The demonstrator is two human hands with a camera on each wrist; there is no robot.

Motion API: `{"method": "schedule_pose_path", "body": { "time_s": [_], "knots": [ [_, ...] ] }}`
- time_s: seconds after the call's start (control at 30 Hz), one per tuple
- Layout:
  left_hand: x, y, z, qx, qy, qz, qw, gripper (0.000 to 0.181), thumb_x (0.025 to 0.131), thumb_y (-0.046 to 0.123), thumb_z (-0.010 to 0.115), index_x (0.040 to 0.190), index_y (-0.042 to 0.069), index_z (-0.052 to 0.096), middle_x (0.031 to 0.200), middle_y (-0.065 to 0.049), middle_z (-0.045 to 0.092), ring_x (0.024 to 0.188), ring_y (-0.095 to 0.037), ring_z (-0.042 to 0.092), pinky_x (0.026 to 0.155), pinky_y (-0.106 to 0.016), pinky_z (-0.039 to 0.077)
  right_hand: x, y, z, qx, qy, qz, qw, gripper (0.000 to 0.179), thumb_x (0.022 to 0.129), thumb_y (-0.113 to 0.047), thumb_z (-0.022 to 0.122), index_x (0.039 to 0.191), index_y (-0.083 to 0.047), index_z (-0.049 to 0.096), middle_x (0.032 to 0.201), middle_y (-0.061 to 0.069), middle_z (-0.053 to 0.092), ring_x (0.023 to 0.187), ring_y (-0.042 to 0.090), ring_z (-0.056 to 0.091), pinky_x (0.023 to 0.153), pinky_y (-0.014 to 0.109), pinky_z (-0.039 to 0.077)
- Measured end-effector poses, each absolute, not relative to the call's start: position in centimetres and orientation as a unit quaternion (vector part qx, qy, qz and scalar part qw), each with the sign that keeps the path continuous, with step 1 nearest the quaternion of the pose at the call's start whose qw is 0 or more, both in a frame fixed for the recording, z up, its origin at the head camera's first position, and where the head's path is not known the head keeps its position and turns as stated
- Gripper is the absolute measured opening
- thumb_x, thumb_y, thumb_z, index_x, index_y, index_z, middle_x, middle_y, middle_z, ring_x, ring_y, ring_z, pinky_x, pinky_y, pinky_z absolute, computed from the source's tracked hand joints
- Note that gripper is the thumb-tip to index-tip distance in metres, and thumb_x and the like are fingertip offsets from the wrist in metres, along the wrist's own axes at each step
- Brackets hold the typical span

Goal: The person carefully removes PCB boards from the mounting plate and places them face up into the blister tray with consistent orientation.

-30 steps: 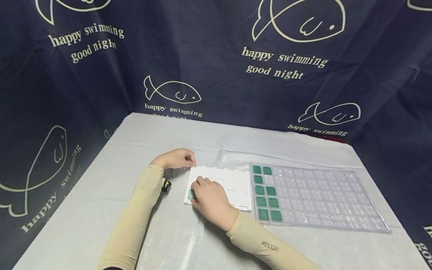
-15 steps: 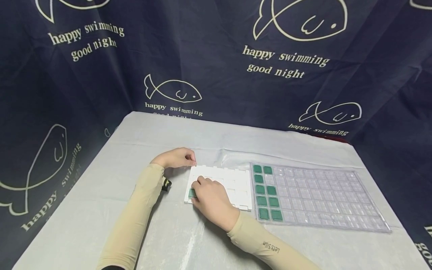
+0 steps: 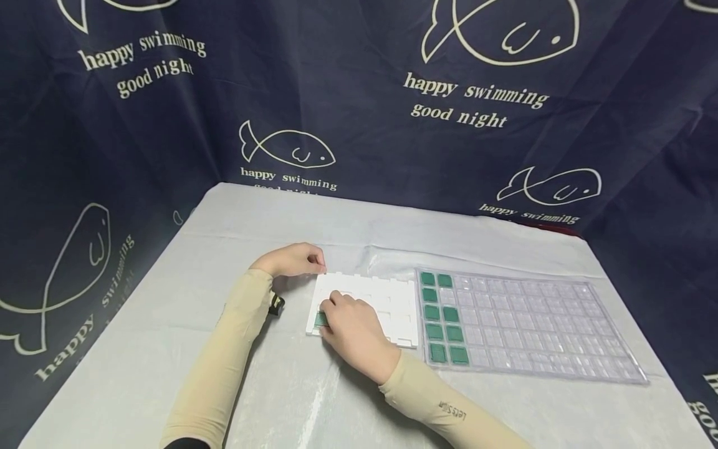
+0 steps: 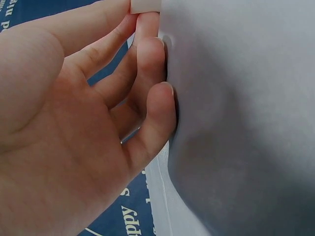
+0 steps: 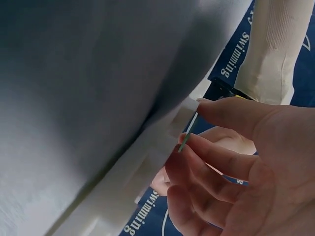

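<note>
A flat white plate [image 3: 399, 292] with shallow square recesses lies on the cloth. My left hand [image 3: 293, 259] pinches its far left corner; in the left wrist view, thumb and forefinger meet at a white edge [image 4: 145, 6] while the other fingers rest on the cloth. Over the plate's near left part, my right hand [image 3: 359, 333] pinches a small square green tile [image 3: 321, 319] at that corner recess. Only the tile's thin edge [image 5: 189, 132] shows between thumb and fingers in the right wrist view. My right hand covers part of the plate.
Right beside the plate lies a long clear compartment tray [image 3: 589, 333]. Its two leftmost columns hold several green tiles [image 3: 438, 353], with one gap in the second column. A black wrist device [image 3: 276, 304] sits under my left wrist. A dark blue printed curtain [image 3: 370, 143] hangs behind.
Both hands stay nearly in place. The whole view shifts up slightly, and the green tile remains under the right fingers at the plate's near left corner.
</note>
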State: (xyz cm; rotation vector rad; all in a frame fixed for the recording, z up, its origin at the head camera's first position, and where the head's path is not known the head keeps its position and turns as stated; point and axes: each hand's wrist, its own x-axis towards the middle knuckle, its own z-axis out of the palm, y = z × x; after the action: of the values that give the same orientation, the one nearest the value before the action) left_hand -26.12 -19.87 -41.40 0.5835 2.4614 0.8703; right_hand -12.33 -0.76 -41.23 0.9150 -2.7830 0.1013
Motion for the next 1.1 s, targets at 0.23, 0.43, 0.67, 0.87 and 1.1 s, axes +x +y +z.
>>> {"method": "schedule_pose_path", "body": {
  "time_s": [0.23, 0.43, 0.67, 0.87, 1.1],
  "knots": [
    [-26.0, -19.9, -41.3, 0.215, 0.894, 0.318, 0.23, 0.012, 0.099, 0.023, 0.063, 0.1, 0.013, 0.071, 0.106, -0.004, 0.07, 0.1, -0.019, 0.057, 0.095, -0.038, 0.045, -12.3, -0.1, -40.6, 0.306, -0.948, 0.04, 0.075, 0.025, 0.085, -0.033, 0.081, 0.097, -0.014, 0.07, 0.085, -0.003, 0.058, 0.073, 0.013, 0.059, 0.06, 0.028, 0.048],
    [-26.0, -20.0, -41.3, 0.21, 0.895, 0.32, 0.23, 0.012, 0.099, 0.023, 0.064, 0.1, 0.013, 0.071, 0.113, -0.005, 0.07, 0.107, -0.022, 0.059, 0.103, -0.045, 0.045, -12.2, 1.0, -39.7, 0.306, -0.947, 0.068, 0.065, 0.022, 0.085, -0.027, 0.08, 0.098, -0.013, 0.07, 0.083, -0.003, 0.057, 0.07, 0.013, 0.057, 0.059, 0.028, 0.047],
    [-26.0, -20.0, -41.3, 0.212, 0.894, 0.325, 0.226, 0.012, 0.099, 0.022, 0.064, 0.099, 0.012, 0.071, 0.107, -0.005, 0.07, 0.101, -0.02, 0.057, 0.098, -0.041, 0.045, -12.4, 4.0, -38.8, 0.295, -0.949, 0.1, 0.052, 0.029, 0.084, -0.025, 0.082, 0.106, -0.01, 0.071, 0.088, -0.002, 0.061, 0.068, 0.01, 0.056, 0.057, 0.029, 0.048],
    [-26.1, -19.9, -41.4, 0.213, 0.89, 0.328, 0.233, 0.012, 0.099, 0.021, 0.063, 0.1, 0.012, 0.071, 0.103, -0.005, 0.069, 0.095, -0.019, 0.056, 0.092, -0.037, 0.044, -13.0, 8.3, -38.7, 0.248, -0.962, 0.107, 0.041, 0.028, 0.083, -0.023, 0.083, 0.105, -0.01, 0.071, 0.093, 0.0, 0.066, 0.072, 0.011, 0.06, 0.058, 0.029, 0.05],
    [-25.9, -19.8, -41.5, 0.205, 0.893, 0.323, 0.238, 0.012, 0.099, 0.024, 0.064, 0.1, 0.014, 0.07, 0.114, -0.005, 0.069, 0.103, -0.021, 0.058, 0.101, -0.044, 0.046, -14.7, 13.7, -38.6, 0.203, -0.971, 0.126, 0.008, 0.029, 0.086, -0.018, 0.081, 0.112, -0.008, 0.071, 0.109, 0.008, 0.069, 0.079, 0.016, 0.065, 0.063, 0.034, 0.055]
  ]
}}
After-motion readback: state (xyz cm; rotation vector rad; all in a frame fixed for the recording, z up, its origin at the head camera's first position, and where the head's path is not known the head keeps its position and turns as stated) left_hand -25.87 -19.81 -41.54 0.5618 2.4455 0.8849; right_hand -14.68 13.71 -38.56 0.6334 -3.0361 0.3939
